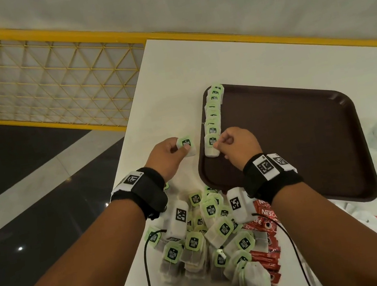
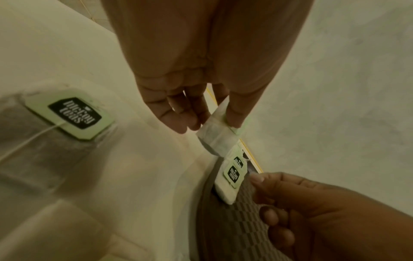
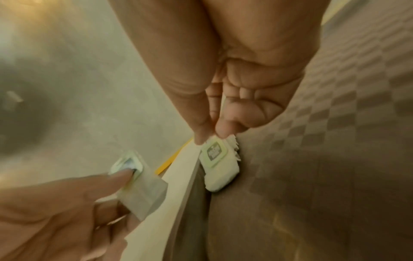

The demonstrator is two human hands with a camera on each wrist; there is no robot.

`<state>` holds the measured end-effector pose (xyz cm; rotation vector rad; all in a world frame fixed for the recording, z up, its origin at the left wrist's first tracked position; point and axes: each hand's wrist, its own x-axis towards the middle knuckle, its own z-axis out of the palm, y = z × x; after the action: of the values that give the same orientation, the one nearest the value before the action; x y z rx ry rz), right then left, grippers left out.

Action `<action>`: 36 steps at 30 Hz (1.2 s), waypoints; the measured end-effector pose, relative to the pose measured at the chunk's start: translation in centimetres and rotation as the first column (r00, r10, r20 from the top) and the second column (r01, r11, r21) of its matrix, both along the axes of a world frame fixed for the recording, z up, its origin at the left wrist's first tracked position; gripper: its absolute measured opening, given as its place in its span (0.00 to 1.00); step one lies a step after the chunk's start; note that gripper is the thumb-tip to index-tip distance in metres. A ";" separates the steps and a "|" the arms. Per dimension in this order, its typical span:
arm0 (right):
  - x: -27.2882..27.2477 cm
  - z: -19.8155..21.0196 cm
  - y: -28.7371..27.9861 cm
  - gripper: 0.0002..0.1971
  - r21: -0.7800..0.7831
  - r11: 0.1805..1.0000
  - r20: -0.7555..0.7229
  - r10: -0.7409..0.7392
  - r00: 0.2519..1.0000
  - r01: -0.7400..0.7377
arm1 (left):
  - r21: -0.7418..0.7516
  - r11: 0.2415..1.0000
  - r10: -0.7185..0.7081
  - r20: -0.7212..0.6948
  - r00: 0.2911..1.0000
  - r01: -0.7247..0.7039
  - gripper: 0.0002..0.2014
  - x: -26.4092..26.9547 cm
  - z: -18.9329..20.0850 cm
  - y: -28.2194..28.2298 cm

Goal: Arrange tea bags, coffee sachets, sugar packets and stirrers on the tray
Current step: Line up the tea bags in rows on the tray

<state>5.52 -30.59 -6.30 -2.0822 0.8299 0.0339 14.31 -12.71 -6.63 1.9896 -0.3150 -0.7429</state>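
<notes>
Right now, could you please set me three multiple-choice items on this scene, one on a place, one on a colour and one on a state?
1. Where does the row of tea bags lie?
A. along the tray's left edge
B. across the tray's middle
C. inside a glass jar

2. What colour is the tray?
A. white
B. dark brown
C. yellow

3. What is the left hand doing?
A. resting flat on the table
B. gripping a stirrer
C. holding a tea bag

Answers: 1 A, the row hugs the left rim; 2 B, its surface is dark brown; 3 C, thumb and fingers pinch the bag beside the tray.
</notes>
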 end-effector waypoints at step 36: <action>-6.4 3.7 1.5 0.08 0.086 0.871 -0.265 0.488 0.832 -0.483 | 0.462 0.871 -0.273 0.170 0.947 0.168 0.16 -0.2 -0.7 7.4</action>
<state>-0.85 -29.07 -2.62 -2.2542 0.4299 0.6237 14.08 -5.27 -7.30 2.5132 -0.5617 -0.7786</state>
